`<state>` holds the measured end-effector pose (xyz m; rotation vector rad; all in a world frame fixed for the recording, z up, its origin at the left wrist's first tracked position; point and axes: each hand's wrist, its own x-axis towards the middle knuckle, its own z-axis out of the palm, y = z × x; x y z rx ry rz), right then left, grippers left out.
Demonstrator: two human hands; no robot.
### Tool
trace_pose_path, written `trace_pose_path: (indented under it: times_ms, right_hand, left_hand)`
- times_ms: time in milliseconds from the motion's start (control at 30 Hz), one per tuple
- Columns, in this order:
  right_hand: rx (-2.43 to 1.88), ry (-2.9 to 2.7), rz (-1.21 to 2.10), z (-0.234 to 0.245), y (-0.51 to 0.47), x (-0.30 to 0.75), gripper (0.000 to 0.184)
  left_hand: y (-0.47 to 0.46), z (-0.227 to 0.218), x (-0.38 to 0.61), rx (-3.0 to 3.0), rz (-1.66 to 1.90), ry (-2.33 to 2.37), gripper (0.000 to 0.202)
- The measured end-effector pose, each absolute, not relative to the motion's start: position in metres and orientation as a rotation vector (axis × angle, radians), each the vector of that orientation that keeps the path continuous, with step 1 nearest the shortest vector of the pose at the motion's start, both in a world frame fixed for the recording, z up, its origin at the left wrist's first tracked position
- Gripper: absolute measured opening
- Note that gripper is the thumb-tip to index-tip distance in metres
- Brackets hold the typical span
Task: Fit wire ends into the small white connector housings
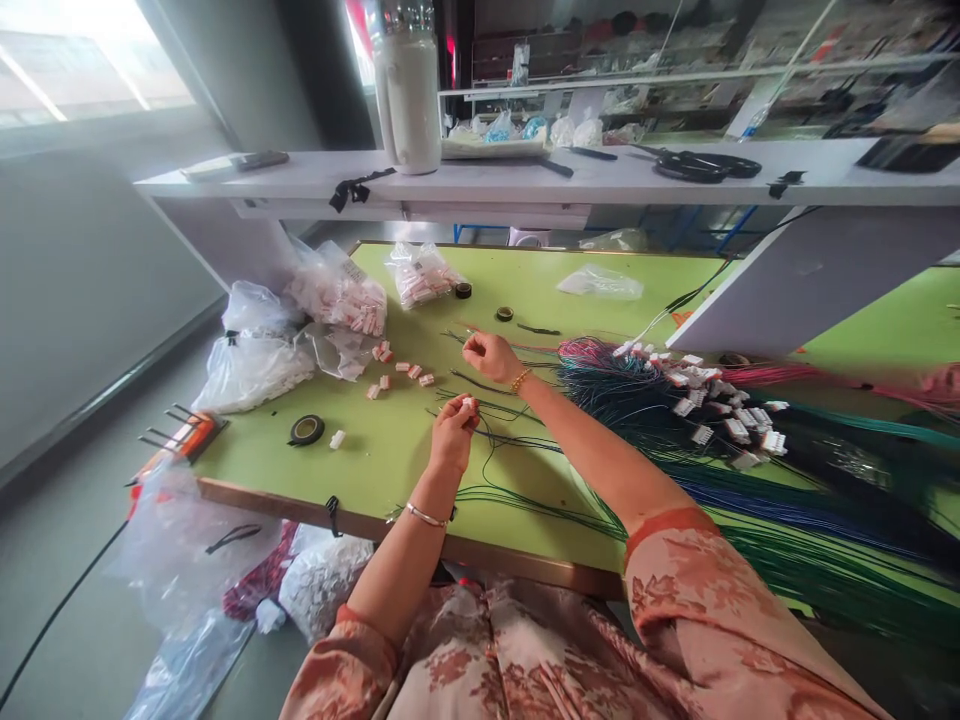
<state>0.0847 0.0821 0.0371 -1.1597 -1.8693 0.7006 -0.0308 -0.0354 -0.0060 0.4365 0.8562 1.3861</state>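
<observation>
My left hand (452,432) is closed in a pinch around a small white connector housing (470,402), held over the front part of the green table. Just above and to its right, my right hand (491,357) is curled with thumb and forefinger together, at the stripped ends of thin wires (454,336). Whether a wire is between those fingers is hidden. More dark green wires (517,412) run rightward beneath my forearm. A large bundle of wires (600,400) lies right of my hands, with many white connectors (701,400) on its ends.
Loose red-and-white connectors (410,371) and a white connector (337,439) lie left of my hands, near a black tape roll (307,430). Plastic bags of connectors (337,290) stand behind. A raised shelf (495,180) crosses the table, carrying a white jug (411,105) and scissors (697,163).
</observation>
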Motion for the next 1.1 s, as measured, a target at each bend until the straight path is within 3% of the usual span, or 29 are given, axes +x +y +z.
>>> trace_pose_path:
  times_ms: [300,1100]
  right_hand:
    - [-1.098,-1.868,0.878,0.029,0.024,0.114,0.025]
    - [-1.234,-2.090,0.670,0.017,-0.006,0.119,0.023]
  left_hand:
    - [-0.032,-0.005,-0.030,0.374,1.380,0.753,0.017]
    - [-0.034,0.001,-0.027,0.381,1.321,0.757,0.022]
